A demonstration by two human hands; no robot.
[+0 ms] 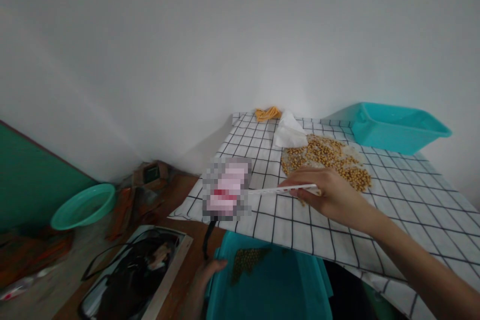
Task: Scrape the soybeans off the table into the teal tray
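My right hand [326,192] is closed on a thin white strip [268,190], seen nearly edge-on with reddish marks near the grip. It is just in front of a spread of yellowish beans [337,162] on the checked cloth. Low in the view, my left hand [210,272] grips the left rim of a teal plastic tub [285,290], its thumb over the edge and the other fingers mostly hidden. A patch of beans [247,261] lies inside that tub. By the strip's far end is a pixelated pink-and-red thing [227,190] that I cannot make out.
A second teal tub [401,127] stands at the back right of the white checked tablecloth [408,200]. Behind the beans lie a crumpled white cloth [290,131] and a yellow cloth [268,114]. On the left are a green basin [84,206] and a dark bag [131,270].
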